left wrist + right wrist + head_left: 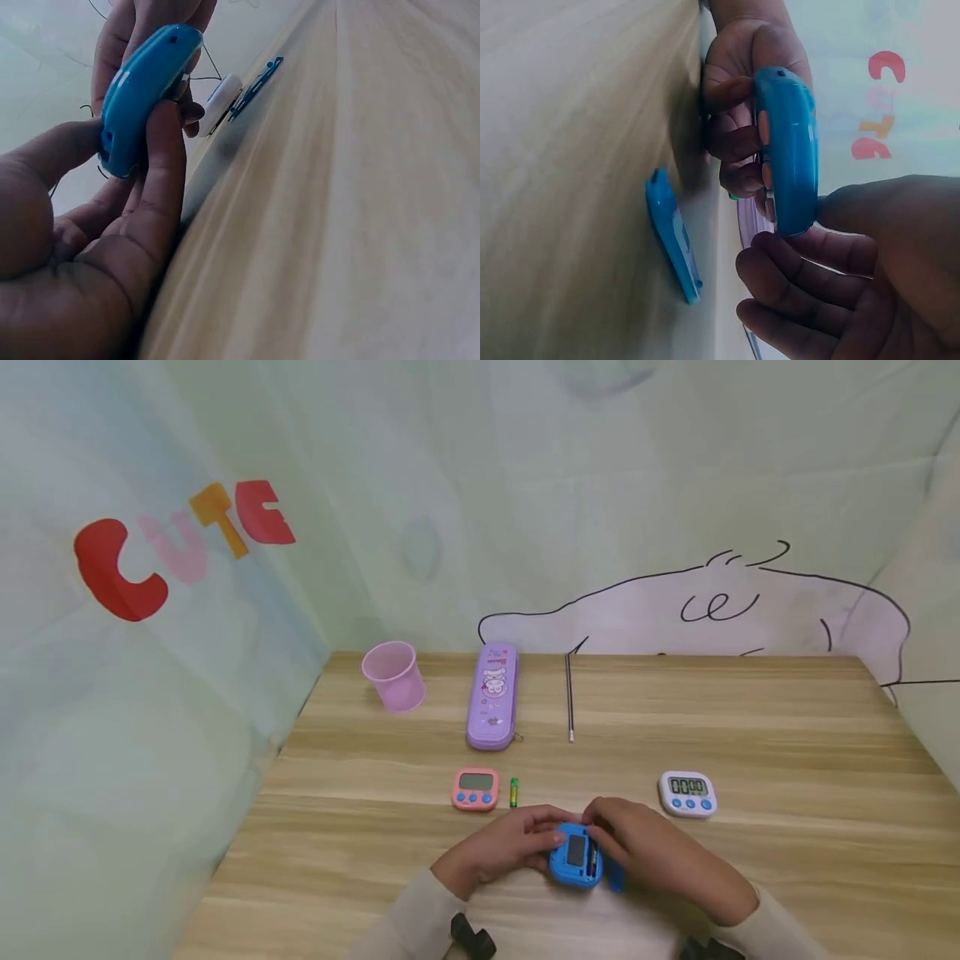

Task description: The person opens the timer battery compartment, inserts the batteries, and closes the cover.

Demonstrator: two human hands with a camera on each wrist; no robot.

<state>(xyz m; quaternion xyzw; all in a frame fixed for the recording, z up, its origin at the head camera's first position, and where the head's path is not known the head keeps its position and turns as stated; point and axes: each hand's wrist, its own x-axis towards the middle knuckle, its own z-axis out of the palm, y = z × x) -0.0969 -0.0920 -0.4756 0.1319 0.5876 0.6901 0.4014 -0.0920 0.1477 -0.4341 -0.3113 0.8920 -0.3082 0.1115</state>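
Note:
A blue digital timer (567, 870) is held back side up, just over the table. Its battery slot lies uncovered, with a dark battery (592, 860) in it. My left hand (506, 845) grips the timer by its left side, thumb on the back and fingers underneath. At the slot side, my right hand (656, 847) has its thumb over the battery end and fingertips at the timer's edge. In the right wrist view the timer (795, 165) stands edge-on between both hands. The loose blue battery cover (673, 236) rests on the table beside it.
Beyond my hands are a pink timer (476, 789), a green battery (513, 792) and a white timer (687, 794) showing zeros. Farther back stand a pink cup (397, 681), a purple pencil case (492, 697) and a pencil (570, 697), near the printed backdrop.

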